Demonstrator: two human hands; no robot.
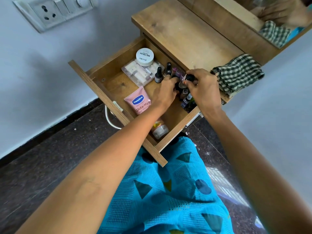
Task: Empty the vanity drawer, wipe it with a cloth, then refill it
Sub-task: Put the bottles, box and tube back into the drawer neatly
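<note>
The wooden vanity drawer (108,76) is pulled out and holds cosmetics. A white round nail polish remover tub (144,56) sits on a clear plastic case (135,71) at the back. A pink Vaseline tube (139,102) lies at the front left, with a white-capped tube (159,130) partly under my left forearm. Small nail polish bottles (158,76) stand along the right side. My left hand (166,92) reaches among these bottles, its fingers curled around dark ones. My right hand (203,88) pinches a small black-capped bottle (186,80) just above the row.
A green-and-white checked cloth (238,73) lies on the vanity top (182,31) at its right edge. A mirror (278,17) stands behind it. A wall socket panel (55,10) is at the upper left. My blue patterned clothing (168,191) is below the drawer front.
</note>
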